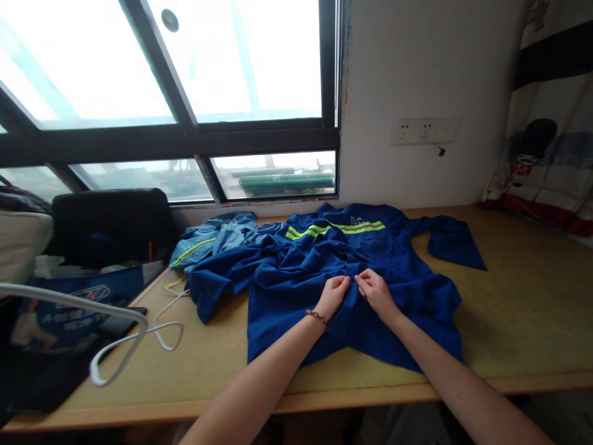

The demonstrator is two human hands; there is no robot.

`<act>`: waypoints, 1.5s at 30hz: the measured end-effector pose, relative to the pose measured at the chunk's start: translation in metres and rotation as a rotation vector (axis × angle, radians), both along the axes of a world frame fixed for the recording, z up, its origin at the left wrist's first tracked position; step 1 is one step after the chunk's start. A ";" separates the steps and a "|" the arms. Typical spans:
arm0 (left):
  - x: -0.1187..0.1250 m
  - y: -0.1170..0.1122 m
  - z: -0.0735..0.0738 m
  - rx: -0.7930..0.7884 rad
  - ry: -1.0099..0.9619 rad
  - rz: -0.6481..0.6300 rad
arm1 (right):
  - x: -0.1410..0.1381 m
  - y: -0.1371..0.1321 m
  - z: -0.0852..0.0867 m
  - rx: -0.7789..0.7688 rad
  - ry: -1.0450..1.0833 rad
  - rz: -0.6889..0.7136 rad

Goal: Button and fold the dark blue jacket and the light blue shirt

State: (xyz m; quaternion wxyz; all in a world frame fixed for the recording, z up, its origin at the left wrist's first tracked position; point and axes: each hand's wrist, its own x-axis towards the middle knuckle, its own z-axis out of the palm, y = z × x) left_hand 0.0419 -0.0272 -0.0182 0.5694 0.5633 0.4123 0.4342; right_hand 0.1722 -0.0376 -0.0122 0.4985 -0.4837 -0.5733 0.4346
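Observation:
A dark blue work jacket (pixel 296 303) with yellow-green reflective stripes lies spread on the table, its collar end toward the window and its sleeves out to both sides. Both hands meet at the front opening, near the middle of the jacket. My left hand (pixel 334 294), with a beaded bracelet at the wrist, pinches the cloth at one edge. Just right of it, my right hand (pixel 374 290) pinches the front edge too. Whatever fastener may be between the fingertips is too small to make out.
A lighter blue garment (pixel 213 238) with a yellow stripe lies at the left. A white cable (pixel 134 337) loops over the table's left side. Bags (pixel 88 296) and a black chair back (pixel 111 216) stand further left. Behind are a window, wall sockets (pixel 424 131) and a curtain (pixel 551 136).

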 end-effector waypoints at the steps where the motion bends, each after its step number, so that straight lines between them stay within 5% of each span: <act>1: 0.001 -0.001 0.000 0.049 0.027 0.013 | 0.002 0.002 -0.001 -0.096 0.098 0.050; 5: 0.001 -0.006 0.004 0.290 0.204 0.049 | 0.013 0.008 -0.001 -0.369 0.359 0.224; 10: -0.003 -0.007 0.011 0.382 0.294 -0.025 | 0.019 0.010 0.000 -0.467 0.427 0.261; 16: -0.012 0.010 0.005 0.029 0.087 -0.071 | 0.008 -0.005 0.013 -0.019 0.195 -0.012; 22: -0.018 0.023 -0.006 0.011 0.053 0.101 | -0.007 -0.035 0.026 0.528 -0.581 0.129; 29: -0.012 0.021 -0.013 -0.077 0.000 0.241 | -0.018 -0.042 0.020 0.683 -0.937 0.144; 39: -0.016 0.026 -0.005 -0.288 -0.178 0.228 | 0.003 -0.023 0.017 0.461 -0.685 0.016; 45: -0.020 0.027 -0.004 -0.288 -0.139 0.192 | 0.003 -0.013 0.011 -0.034 -0.399 0.315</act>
